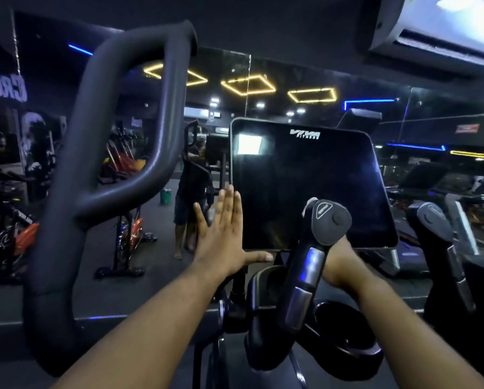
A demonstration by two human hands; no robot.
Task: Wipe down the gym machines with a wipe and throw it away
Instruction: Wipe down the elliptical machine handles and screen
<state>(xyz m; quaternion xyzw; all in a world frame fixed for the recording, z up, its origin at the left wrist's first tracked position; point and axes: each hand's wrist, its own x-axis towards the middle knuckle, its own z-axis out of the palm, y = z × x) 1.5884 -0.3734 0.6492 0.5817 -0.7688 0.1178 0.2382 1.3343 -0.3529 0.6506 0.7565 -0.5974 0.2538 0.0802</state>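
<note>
The dark screen [305, 186] of the gym machine carries a white logo at its twelve o'clock edge; the small line under it reads "FITNESS", while the larger letters above are too stylised to make out. At nine o'clock in the view, big pale letters on the mirrored wall [2, 88] show reversed, about "CROS", cut off by the frame edge.

left hand [224, 237] flat beside screen [305, 183] | right hand [344, 265] behind handle [313, 254]
</note>
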